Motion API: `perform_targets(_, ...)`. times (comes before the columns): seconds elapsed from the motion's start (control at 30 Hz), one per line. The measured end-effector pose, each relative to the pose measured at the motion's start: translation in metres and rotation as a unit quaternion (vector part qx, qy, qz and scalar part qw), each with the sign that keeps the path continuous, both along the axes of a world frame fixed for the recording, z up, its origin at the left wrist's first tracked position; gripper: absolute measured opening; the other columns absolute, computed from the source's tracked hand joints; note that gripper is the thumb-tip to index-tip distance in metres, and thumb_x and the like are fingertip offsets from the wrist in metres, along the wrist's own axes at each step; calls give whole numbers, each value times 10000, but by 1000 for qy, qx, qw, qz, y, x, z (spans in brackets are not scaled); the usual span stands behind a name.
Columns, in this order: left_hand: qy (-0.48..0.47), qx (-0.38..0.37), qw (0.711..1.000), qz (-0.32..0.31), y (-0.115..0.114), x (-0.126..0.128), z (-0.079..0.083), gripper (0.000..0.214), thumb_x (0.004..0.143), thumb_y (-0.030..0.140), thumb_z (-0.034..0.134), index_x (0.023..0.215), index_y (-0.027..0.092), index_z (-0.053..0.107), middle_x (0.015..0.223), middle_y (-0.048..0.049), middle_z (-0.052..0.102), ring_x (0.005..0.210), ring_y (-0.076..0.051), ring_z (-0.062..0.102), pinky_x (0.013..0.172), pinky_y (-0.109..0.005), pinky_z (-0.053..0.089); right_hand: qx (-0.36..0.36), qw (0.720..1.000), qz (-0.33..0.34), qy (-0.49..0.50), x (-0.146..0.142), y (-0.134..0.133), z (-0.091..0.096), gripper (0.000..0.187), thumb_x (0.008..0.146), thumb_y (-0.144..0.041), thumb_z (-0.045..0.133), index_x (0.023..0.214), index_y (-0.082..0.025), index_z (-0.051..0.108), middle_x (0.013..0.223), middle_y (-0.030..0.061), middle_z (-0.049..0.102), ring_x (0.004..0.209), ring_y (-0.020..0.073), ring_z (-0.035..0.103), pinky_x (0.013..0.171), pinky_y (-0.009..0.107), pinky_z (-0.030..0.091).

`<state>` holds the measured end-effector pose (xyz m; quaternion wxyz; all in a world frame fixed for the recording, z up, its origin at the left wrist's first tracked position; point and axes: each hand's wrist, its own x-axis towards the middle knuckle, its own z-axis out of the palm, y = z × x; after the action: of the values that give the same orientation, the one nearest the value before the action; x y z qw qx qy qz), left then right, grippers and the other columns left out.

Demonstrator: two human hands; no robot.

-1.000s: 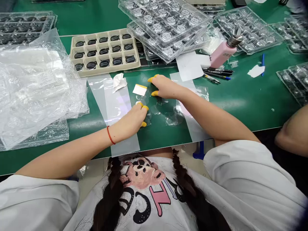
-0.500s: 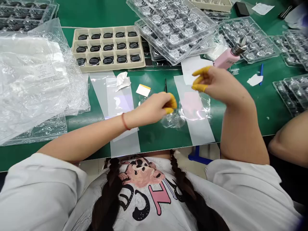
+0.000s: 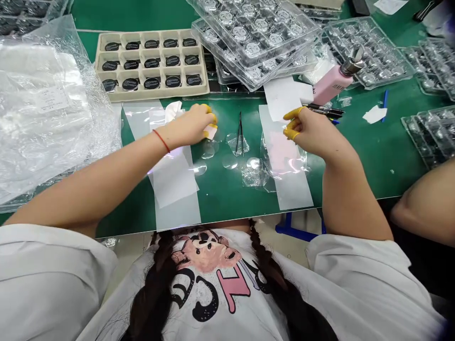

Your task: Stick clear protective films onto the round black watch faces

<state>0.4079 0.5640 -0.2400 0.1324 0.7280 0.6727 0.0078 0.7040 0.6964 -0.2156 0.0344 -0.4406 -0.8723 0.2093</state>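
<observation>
The person is wearing yellow finger cots [image 3: 291,134], a bracelet [image 3: 161,140] (a thin red string) on the left arm [image 3: 106,185], and a white T-shirt [image 3: 270,303] with a pink cartoon print [image 3: 206,251].

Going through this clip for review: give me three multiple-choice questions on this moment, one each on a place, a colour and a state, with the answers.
1. Where do the tweezers lie?
A) On the floor
B) Between the left hand and the right hand
C) Clipped to a sleeve

2. What colour are the finger cots?
A) Blue
B) White
C) Yellow

3. How do the compartments of the beige tray stand?
A) Each holds a black disc
B) All are empty
C) All are covered by a lid

Answers:
1. B, the tweezers lie with one hand on either side.
2. C, yellow covers the fingertips.
3. A, a disc shows in every open compartment.
</observation>
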Motion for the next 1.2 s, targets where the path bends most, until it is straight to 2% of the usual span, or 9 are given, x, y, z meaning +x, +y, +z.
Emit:
perform_targets(0.1, 21, 28, 998, 46, 2, -27, -13, 440, 938, 143, 428, 1326, 92, 629, 1329, -191, 605, 1299, -344, 535, 1069, -460, 461, -58, 998, -6, -24, 5, -1, -25, 580, 824, -205, 598, 1399, -170, 522, 1203, 155, 699, 936, 271, 686, 842, 460, 585)
perform_targets(0.17, 11, 68, 995, 71, 2, -28, -16, 451, 951, 149, 392, 1333, 125, 630, 1368, -175, 581, 1316, -322, 504, 1089, -454, 438, -1, 998, -4, -61, 9, -8, -35, 576, 824, -206, 581, 1395, -140, 537, 1409, 222, 578, 1106, 350, 656, 988, 580, 536)
perform_targets(0.27, -53, 72, 995, 34, -1, -13, -12, 451, 965, 282, 489, 1404, 216, 572, 1413, -113, 559, 1313, -301, 487, 1085, -445, 426, 111, 989, 5, -94, 11, -21, -34, 546, 844, -236, 609, 1376, -126, 560, 1556, 270, 415, 1428, 490, 407, 1100, 688, 415)
perform_targets(0.33, -70, 30, 997, -3, -2, -3, -10, 558, 903, 346, 624, 1436, 208, 531, 1378, -121, 582, 1279, -327, 523, 1022, -439, 448, 131, 988, 15, -76, 4, -29, -27, 503, 859, -264, 648, 1349, -163, 587, 1548, 252, 439, 1468, 471, 361, 1150, 643, 388)
perform_targets(0.47, -32, -38, 999, 21, 7, 6, -16, 560, 815, 274, 703, 1354, 175, 588, 1166, -138, 664, 1127, -355, 632, 897, -407, 471, 40, 999, 30, -11, -37, -37, -22, 316, 943, -320, 586, 1236, -213, 632, 1278, 165, 662, 1118, 333, 644, 1035, 543, 493)
perform_targets(0.7, -115, -91, 987, 68, 3, 1, -12, 377, 731, 185, 697, 1102, 228, 743, 809, -45, 692, 867, -266, 688, 776, -341, 505, -25, 999, 18, -22, -108, -26, -36, 337, 869, -168, 659, 1190, -151, 555, 1055, 121, 701, 1016, 275, 638, 964, 473, 529)
perform_targets(0.97, -166, -17, 985, 48, -5, 3, 1, 344, 794, 180, 608, 1120, 180, 720, 1113, -93, 688, 987, -233, 672, 903, -361, 535, 74, 995, 64, 13, -112, 15, -20, 141, 882, -133, 596, 974, -229, 641, 1098, 96, 691, 1106, 306, 618, 1049, 552, 511)
perform_targets(1.1, -81, -10, 996, -21, 12, 9, -6, 354, 771, 149, 590, 1101, 140, 715, 1298, -136, 580, 1132, -293, 629, 974, -389, 517, 67, 990, 118, 28, -100, 0, -24, 209, 865, -158, 631, 1054, -229, 685, 1233, 128, 634, 1235, 354, 568, 1100, 558, 464)
perform_targets(1.2, -41, -28, 998, -42, 20, 13, -5, 358, 745, 112, 564, 1068, 122, 717, 1217, -136, 605, 1033, -280, 656, 928, -374, 521, 18, 984, 178, 21, -92, -19, -35, 391, 803, -156, 710, 1190, -193, 674, 1233, 135, 634, 1199, 343, 578, 1075, 527, 478)
